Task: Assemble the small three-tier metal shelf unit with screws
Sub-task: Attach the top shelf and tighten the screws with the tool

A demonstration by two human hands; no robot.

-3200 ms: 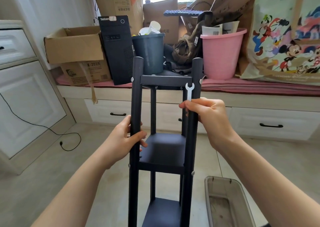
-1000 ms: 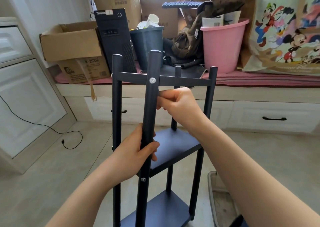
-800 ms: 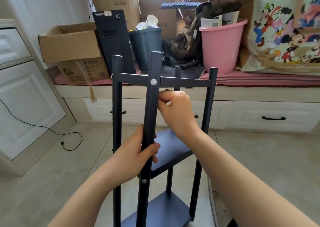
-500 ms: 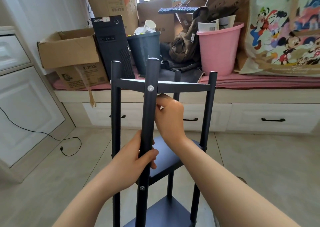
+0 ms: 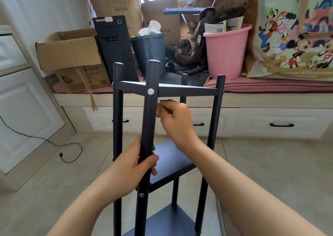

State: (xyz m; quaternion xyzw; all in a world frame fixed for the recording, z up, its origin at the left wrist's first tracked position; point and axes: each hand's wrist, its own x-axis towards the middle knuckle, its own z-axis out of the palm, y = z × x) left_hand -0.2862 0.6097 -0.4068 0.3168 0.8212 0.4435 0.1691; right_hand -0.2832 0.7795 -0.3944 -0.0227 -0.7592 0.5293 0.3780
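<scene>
The black three-tier metal shelf unit [image 5: 212,120] stands upright on the floor in front of me, with its nearest post [image 5: 150,120] towards the camera. A silver screw head [image 5: 150,91] shows on that post at the top tier. My left hand [image 5: 133,165] grips the nearest post just above the middle tier. My right hand [image 5: 175,122] is just behind that post under the top tier and pinches a small silver wrench [image 5: 159,100], of which only the tip shows.
A window bench with drawers [image 5: 252,122] runs behind the shelf, piled with a cardboard box [image 5: 70,52], a black computer tower [image 5: 115,44], a dark bin [image 5: 148,52], a pink bucket [image 5: 225,52] and a cartoon-print bag [image 5: 295,32]. A black cable [image 5: 54,142] lies on the floor at the left.
The shelf was turned so that a corner post faces me. My right hand moved from the right post to behind the nearest post under the top tier. My left hand stayed on its post.
</scene>
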